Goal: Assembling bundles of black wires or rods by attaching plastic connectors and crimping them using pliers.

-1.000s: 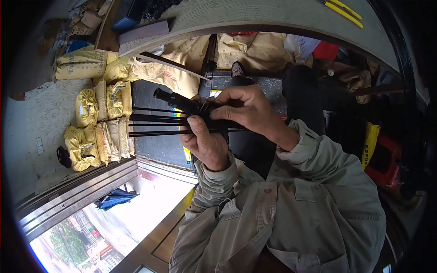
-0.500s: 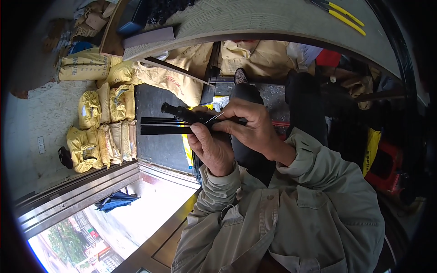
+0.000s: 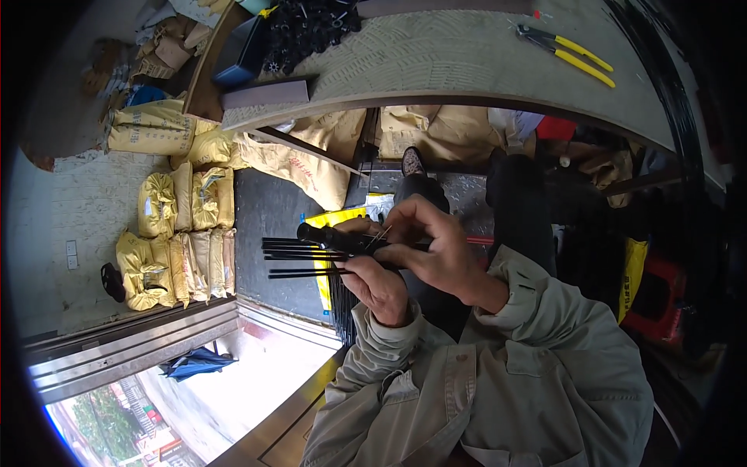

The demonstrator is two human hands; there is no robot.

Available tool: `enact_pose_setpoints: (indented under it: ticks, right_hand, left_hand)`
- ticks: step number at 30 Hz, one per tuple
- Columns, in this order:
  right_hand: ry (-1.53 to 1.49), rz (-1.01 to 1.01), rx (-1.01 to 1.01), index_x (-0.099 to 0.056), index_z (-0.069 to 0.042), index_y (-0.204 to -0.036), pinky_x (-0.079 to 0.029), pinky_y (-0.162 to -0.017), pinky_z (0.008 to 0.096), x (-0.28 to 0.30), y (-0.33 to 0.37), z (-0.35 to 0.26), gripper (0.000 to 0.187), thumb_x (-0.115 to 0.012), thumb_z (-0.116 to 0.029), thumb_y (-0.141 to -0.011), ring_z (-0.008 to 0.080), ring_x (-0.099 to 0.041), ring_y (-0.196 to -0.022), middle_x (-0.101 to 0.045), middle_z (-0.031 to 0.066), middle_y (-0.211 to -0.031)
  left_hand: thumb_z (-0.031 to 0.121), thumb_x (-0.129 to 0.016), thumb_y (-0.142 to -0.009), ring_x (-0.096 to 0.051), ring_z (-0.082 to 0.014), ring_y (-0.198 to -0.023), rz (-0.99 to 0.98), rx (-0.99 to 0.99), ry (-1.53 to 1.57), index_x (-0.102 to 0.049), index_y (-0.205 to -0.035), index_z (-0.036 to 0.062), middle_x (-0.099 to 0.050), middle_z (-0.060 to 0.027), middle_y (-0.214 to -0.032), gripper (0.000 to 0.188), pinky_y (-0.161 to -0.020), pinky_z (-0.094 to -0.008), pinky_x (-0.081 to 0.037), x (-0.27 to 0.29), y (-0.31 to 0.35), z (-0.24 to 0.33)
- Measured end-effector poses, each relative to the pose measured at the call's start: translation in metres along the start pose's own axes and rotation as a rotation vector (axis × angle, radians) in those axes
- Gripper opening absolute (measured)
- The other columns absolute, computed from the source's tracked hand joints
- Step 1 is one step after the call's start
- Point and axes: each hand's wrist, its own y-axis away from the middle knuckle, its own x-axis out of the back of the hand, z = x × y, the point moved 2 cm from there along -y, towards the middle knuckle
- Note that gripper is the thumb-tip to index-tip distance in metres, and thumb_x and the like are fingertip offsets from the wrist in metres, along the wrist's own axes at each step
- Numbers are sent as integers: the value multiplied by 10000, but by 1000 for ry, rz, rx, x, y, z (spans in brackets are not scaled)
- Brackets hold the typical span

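A dark shaft (image 3: pixel 317 234) with a round knob at its left end lies across my left hand (image 3: pixel 381 289), whose fingers are closed around it. Several thin black rods (image 3: pixel 289 254) stick out leftward beside the shaft, fanned into a few groups past my left thumb. From the other side my right hand (image 3: pixel 436 253) reaches in, thumb and bent fingers pinched together at the shaft. A thin shiny wire-like piece (image 3: pixel 380 236) shows at those fingertips; its lower end is hidden. Both hands are over my lap.
Ahead stands a bench (image 3: pixel 436 47) with yellow-handled pliers (image 3: pixel 568 56), a heap of small black parts (image 3: pixel 307 31) and a blue box (image 3: pixel 237 58). Yellow sacks (image 3: pixel 156 210) are stacked at left. More black rods (image 3: pixel 342 303) hang below my left wrist. A red stool (image 3: pixel 657 288) is at right.
The black rods have spread from a tight bundle into separate groups. The shaft and both hands sit slightly lower and further right in view, and the bench shows more.
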Motion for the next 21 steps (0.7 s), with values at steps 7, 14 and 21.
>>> enact_pose_setpoints:
  ticks: [7,14,21]
  right_hand:
    - [8,8,235,-500,-40,-857,-414,-677,238,4,-1,22,306,-718,7,-648,75,-495,-812,-506,34,-883]
    - [-411,-131,-219,-478,-76,-961,-385,-688,215,6,-2,24,441,-744,-24,-613,58,-436,-788,-455,-11,-865]
    - [-487,-251,-271,-471,-71,-1053,-385,-693,200,15,-5,25,582,-797,-88,-571,56,-445,-800,-469,-25,-892]
  left_hand:
    - [528,-341,-898,-418,-152,-718,-158,-66,-79,-428,-879,3,-422,-74,-797,532,-662,-275,-362,-10,-8,8]
    - [529,-340,-894,-385,-158,-691,-219,-129,-7,-405,-823,24,-370,-60,-753,513,-641,-278,-342,-10,-7,4]
    - [622,-340,-840,-449,-169,-672,-221,-183,-46,-441,-802,17,-428,-76,-750,614,-639,-298,-395,-12,1,7]
